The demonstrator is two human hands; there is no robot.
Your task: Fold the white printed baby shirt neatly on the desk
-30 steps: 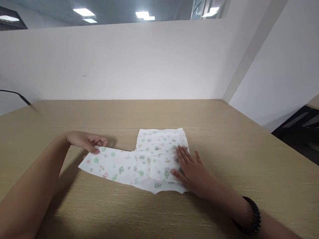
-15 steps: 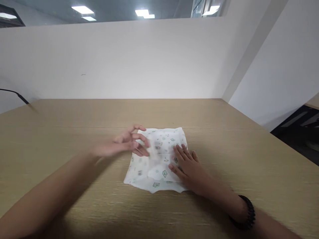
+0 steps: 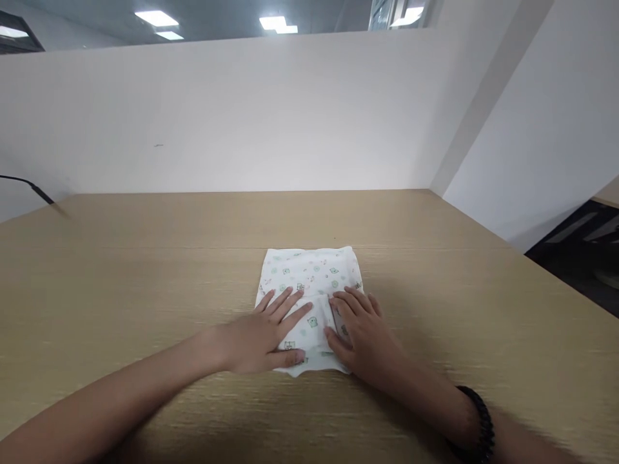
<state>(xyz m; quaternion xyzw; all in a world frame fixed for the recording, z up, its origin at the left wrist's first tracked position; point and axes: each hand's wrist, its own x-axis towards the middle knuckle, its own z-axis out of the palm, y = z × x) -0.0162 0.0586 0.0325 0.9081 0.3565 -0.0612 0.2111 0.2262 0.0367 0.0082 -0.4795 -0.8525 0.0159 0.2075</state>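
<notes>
A: What sort of place am I working in?
B: Office, I'd say. I see a light wood desk (image 3: 145,258), white partition panels (image 3: 242,116) along its far and right edges, and ceiling light panels (image 3: 155,17) above them.

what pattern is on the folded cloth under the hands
White cloth with small green and pinkish cartoon prints, seen in the head view.

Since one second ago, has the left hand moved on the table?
Yes. The left hand went right along the wooden table, from the open cloth end, and now lies flat on the folded cloth beside the right hand.
</notes>
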